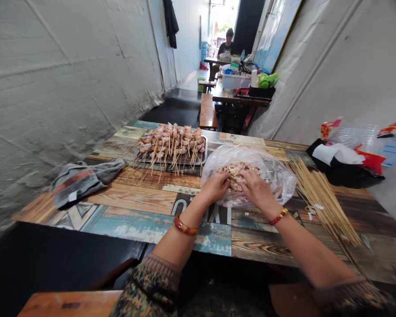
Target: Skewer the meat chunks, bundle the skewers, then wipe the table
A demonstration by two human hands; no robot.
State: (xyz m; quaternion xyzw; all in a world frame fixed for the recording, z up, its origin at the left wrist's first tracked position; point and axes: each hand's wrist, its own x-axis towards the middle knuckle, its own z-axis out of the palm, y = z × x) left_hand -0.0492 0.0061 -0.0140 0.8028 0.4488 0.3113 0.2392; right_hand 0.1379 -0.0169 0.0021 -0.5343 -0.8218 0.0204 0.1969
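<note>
In front of me on the table lies a clear plastic bag (214, 163), its mouth spread wide around a heap of small raw meat pieces (239, 169). My left hand (218, 185) is at the heap's left side, fingers bent together on a piece of meat. From the right, my right hand (255, 187) reaches into the same heap with its fingers somewhat apart; the fingertips are partly hidden among the pieces. Beyond the bag to the left, a metal tray (206, 152) bears several meat skewers (171, 138), piled with their stick ends toward me.
Bare bamboo sticks (326, 198) lie in a bundle right of the bag. A grey towel (86, 178) is crumpled at the left. Black and red packaging (346, 163) stands at the right edge by the wall. Farther back, a person (226, 46) sits behind cluttered tables (221, 94).
</note>
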